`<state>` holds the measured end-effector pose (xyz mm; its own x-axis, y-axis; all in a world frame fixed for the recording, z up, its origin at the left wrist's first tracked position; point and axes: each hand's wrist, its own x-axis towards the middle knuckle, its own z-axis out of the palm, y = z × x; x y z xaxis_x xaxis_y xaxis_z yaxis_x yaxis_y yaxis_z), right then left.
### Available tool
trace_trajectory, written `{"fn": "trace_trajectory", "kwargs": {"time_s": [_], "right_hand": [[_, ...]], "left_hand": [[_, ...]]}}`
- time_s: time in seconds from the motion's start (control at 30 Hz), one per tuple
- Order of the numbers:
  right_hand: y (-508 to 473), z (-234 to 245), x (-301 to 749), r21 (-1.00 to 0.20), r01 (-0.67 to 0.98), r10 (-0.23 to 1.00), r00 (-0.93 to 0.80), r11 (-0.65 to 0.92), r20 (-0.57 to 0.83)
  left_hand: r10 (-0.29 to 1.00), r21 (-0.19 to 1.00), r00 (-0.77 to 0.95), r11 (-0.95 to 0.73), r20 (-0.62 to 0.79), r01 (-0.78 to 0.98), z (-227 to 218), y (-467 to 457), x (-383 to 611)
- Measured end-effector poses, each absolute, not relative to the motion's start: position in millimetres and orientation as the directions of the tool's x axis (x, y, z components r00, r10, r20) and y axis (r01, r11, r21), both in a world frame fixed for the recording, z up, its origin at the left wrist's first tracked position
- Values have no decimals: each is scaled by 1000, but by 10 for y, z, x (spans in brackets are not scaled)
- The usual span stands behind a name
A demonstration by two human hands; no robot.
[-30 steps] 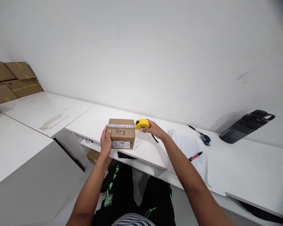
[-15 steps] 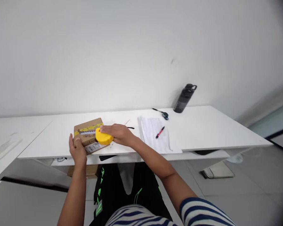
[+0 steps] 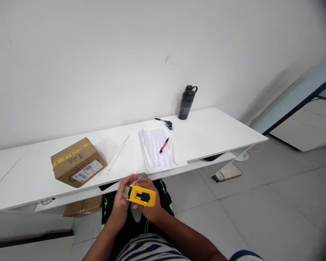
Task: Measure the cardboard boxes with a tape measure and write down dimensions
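My right hand is closed round a yellow tape measure, its black lock button facing up and its metal hook end pointing left. My left hand is curled at the hook end, fingers against the tape measure and partly hidden behind it. Both hands are in front of the table's near edge, above my lap. To their left on the table, a cardboard box with yellow tape, handwriting and a white label stands apart from both hands.
A stack of written paper sheets lies on the white table, a red pen on top. Behind are a black pen, a small dark blue object and a dark bottle. Another carton lies under the table.
My left hand has let go of the box, which now stands on the table. The tape measure has come away from the box toward my body, where both hands meet on it. The view has turned right.
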<state>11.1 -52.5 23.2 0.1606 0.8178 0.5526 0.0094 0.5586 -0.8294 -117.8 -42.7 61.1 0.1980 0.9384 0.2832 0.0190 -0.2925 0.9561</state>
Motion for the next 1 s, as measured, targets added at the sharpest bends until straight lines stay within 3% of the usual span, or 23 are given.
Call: {"fn": "trace_trajectory", "kwargs": {"time_s": [0.1,0.17,0.23,0.3,0.4,0.47,0.53,0.63,0.73,1.0], "right_hand": [[-601,168,347,-930,-55,926,-86,365,368],[-543,229,679,-938,111,897,-348,330,274],[-377,356,1109,-850,368,846,-511,376,153],[-94,516,1555,-740,594,920,-384,314,82],[492,719,2078,-553,815,971,-45,171,235],[887,770,2275,-370,925,988,-34,90,154],[1192,744,2369,-336,936,992,-77,108,104],[1402,624,2417,-375,914,987,-126,155,99],[1363,482,2440,-470,869,981,-85,158,172],[1027,235,2415,-804,577,957,125,144,262]], "left_hand": [[954,995,289,-96,84,25,558,-480,-883],[956,995,287,-82,62,60,574,-408,-788],[957,991,278,-110,84,78,595,-291,-722],[960,986,256,-139,111,91,616,-144,-647],[971,963,165,-202,173,178,659,143,-500],[962,909,94,-272,255,316,693,381,-395],[934,806,52,-332,353,490,710,634,-302],[872,675,66,-421,485,606,670,968,-200],[803,589,197,-556,562,587,556,1172,-123],[705,420,456,-698,543,580,287,1246,4]]}}
